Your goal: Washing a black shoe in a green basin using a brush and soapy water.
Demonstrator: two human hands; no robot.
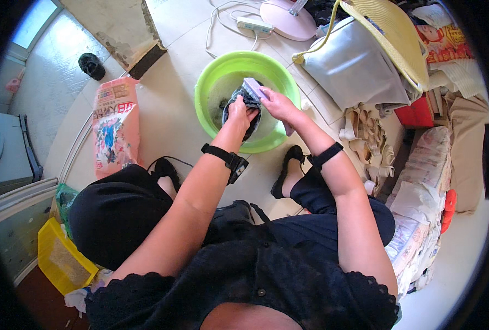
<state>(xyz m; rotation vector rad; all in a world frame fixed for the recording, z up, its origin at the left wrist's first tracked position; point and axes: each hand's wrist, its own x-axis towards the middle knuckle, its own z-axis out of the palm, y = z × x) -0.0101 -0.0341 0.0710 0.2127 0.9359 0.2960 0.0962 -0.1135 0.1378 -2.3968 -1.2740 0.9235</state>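
A lime-green basin (pixel 206 71) of cloudy, sudsy water stands on the floor in front of me, between my feet. Over it my left hand (pixel 239 111) grips a wet, dark cloth item (pixel 251 127) with a paler edge, its opening turned toward me; folds and fingers hide its exact kind. My right hand (pixel 280 104) is closed around a lilac scrub brush (pixel 252 88), which lies against the far side of the cloth. More dark material shows in the water left of my left hand.
A pink printed sack (pixel 116 126) stands left of the basin, with a black cap-like thing (pixel 92 66) beyond it. A power strip (pixel 255 25) and its cord lie behind the basin. To the right are a silver-grey bag (pixel 346 60) and several beige shoes (pixel 360 126).
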